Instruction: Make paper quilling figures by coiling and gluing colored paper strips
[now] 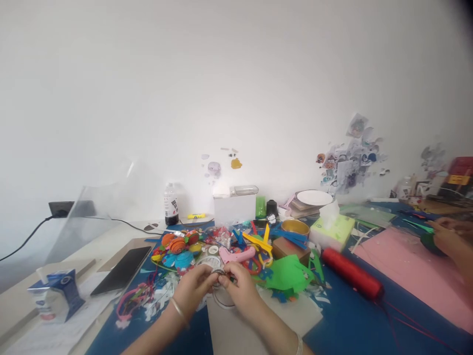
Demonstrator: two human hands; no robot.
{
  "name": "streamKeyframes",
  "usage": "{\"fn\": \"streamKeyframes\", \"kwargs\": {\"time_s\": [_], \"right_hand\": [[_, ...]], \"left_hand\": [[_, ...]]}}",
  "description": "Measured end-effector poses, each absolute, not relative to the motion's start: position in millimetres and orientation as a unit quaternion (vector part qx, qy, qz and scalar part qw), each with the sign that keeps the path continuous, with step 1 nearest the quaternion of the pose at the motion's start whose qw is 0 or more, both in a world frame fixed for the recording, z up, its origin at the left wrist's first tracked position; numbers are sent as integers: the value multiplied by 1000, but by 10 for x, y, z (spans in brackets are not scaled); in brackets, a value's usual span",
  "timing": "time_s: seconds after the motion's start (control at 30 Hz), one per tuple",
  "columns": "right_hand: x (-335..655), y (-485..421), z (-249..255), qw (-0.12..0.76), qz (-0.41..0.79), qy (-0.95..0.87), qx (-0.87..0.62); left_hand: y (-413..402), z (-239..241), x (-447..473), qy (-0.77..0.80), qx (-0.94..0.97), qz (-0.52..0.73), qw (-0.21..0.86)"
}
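Observation:
My left hand (195,288) and my right hand (239,286) meet over the table's near middle, fingers pinched together on a small dark ring-shaped piece (219,272) held between them. A bracelet circles each wrist. Under the hands lies a grey card sheet (291,315) with a thin wire ring (221,300) on it. Just beyond sit a pink glue gun (236,255), yellow scissors (258,241) and a heap of coloured craft pieces (179,246).
A red thread spool (351,273), green paper scraps (290,273), tissue box (334,229), gold tin (295,227) and pink sheet (410,266) lie to the right, where another person's hands (449,236) work. To the left are a tablet (121,276), a milk carton (55,296) and a dark bottle (171,204).

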State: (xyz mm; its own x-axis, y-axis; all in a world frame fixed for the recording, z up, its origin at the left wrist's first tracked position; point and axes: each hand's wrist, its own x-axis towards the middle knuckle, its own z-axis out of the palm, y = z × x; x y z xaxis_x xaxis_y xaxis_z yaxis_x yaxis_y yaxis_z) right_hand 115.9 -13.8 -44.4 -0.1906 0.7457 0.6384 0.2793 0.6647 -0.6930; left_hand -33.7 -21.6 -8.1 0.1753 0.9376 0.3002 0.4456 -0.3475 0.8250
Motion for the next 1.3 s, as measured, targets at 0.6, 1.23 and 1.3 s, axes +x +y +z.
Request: {"fn": "streamKeyframes", "kwargs": {"time_s": [0.6, 1.23, 1.3], "right_hand": [[1227, -96, -408, 556, 201, -706, -389], [1239, -204, -323, 555, 122, -733, -373], [1221, -202, -310, 540, 132, -747, -364]], "left_hand": [[-108, -128, -224, 426, 756, 419, 267], [5, -163, -268, 424, 797, 395, 172], [47, -231, -283, 412, 790, 405, 207]]}}
